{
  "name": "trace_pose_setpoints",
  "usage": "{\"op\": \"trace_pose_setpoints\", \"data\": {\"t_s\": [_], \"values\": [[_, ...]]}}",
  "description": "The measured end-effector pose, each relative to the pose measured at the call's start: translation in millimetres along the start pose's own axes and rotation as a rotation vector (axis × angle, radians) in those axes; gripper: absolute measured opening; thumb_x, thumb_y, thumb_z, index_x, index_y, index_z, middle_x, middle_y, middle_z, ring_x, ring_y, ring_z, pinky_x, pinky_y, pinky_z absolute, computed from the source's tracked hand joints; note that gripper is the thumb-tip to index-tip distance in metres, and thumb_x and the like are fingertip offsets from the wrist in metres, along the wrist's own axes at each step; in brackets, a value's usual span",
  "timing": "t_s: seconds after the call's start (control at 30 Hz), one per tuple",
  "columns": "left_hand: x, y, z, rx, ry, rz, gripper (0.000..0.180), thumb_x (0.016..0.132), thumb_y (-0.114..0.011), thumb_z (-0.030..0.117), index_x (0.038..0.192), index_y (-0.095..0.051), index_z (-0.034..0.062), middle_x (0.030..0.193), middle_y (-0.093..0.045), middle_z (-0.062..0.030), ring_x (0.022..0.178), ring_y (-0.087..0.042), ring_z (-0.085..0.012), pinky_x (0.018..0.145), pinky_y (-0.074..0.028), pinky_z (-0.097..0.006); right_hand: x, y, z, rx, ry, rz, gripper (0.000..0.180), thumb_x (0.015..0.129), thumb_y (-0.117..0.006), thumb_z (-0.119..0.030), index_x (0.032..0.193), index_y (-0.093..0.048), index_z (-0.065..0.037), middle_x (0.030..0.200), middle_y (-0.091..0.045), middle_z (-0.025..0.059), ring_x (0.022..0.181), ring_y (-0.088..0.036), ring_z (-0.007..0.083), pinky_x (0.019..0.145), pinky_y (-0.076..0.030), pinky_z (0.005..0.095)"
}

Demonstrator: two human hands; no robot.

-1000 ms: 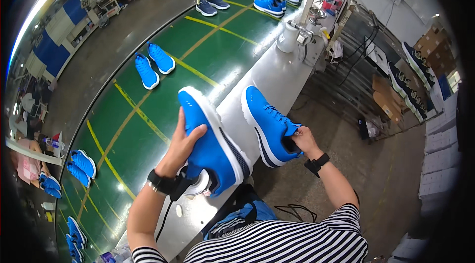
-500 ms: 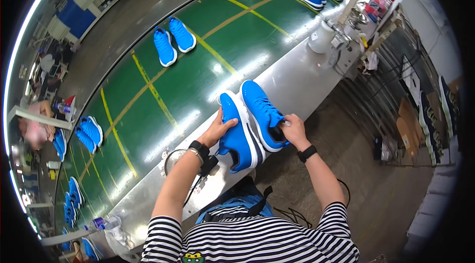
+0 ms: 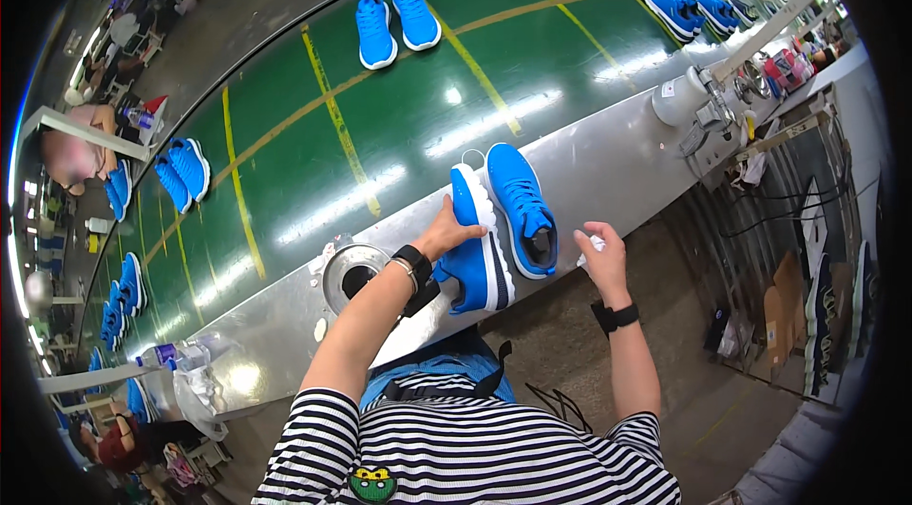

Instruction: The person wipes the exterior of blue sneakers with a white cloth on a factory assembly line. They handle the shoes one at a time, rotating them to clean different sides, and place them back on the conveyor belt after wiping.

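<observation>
A blue sneaker (image 3: 465, 263) with a white sole leans on its side on the metal ledge (image 3: 598, 149). My left hand (image 3: 450, 231) is closed round its outer side, with the thumb over the upper. Close to its right, the matching blue sneaker (image 3: 521, 196) sits with its laces up and its heel toward me; neither hand touches it. My right hand (image 3: 605, 260) is off to the right of that heel, fingers pinched on a small crumpled white wad (image 3: 594, 245), perhaps tissue or cloth.
Beyond the ledge runs a green conveyor belt (image 3: 408, 139) with yellow lines, carrying several pairs of blue shoes (image 3: 377, 30). A round metal dish (image 3: 332, 288) is left of my left wrist. A white canister (image 3: 676, 98) stands farther right. Bottles (image 3: 157, 355) lie at the left end.
My right hand has let go of the right sneaker's collar and moved right, with the white wad now showing. That sneaker now stands on the ledge. My left hand still grips the other one.
</observation>
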State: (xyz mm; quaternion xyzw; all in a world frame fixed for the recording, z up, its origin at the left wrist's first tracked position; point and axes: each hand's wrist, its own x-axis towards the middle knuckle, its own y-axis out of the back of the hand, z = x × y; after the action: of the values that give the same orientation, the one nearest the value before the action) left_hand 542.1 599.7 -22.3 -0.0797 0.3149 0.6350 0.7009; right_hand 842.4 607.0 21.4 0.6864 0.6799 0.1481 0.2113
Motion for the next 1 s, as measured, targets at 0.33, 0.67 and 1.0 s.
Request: {"op": "trace_pose_setpoints", "data": {"t_s": [0.33,0.67,1.0], "values": [[-10.7,5.6,1.6,0.154,0.095,0.053,0.099,0.062,-0.08,0.043,0.128,-0.032,-0.0135,0.119,-0.052,-0.0286,0.112,-0.052,-0.0366,0.094,-0.044,-0.038,-45.4,-2.3,-31.6,0.168,-0.103,-0.2,0.024,0.081,-0.068,-0.017,0.095,-0.062,0.001,0.078,-0.062,0.0035,0.068,-0.054,0.0084,0.061,-0.044,0.0248],[-14.2,-15.8,34.0,0.414,0.168,0.142,0.101,0.067,-0.073,0.051,0.132,-0.026,-0.0116,0.119,-0.05,-0.0312,0.115,-0.047,-0.0427,0.095,-0.043,-0.04,-73.2,-8.2,-36.0,0.163,-0.08,-0.262,0.022,0.082,-0.067,-0.018,0.095,-0.063,0.0,0.082,-0.064,0.0062,0.074,-0.058,0.0116,0.068,-0.046,0.0268],[-19.3,-11.7,30.8,0.291,0.086,-0.026,0.112,0.07,-0.072,0.048,0.136,-0.006,-0.0134,0.122,-0.05,-0.0327,0.109,-0.055,-0.0403,0.094,-0.044,-0.038,-104.7,-13.5,-49.4,0.281,-0.161,-0.386,0.019,0.081,-0.068,-0.014,0.094,-0.064,-0.001,0.082,-0.062,0.0048,0.074,-0.057,0.0107,0.066,-0.046,0.0261]]}}
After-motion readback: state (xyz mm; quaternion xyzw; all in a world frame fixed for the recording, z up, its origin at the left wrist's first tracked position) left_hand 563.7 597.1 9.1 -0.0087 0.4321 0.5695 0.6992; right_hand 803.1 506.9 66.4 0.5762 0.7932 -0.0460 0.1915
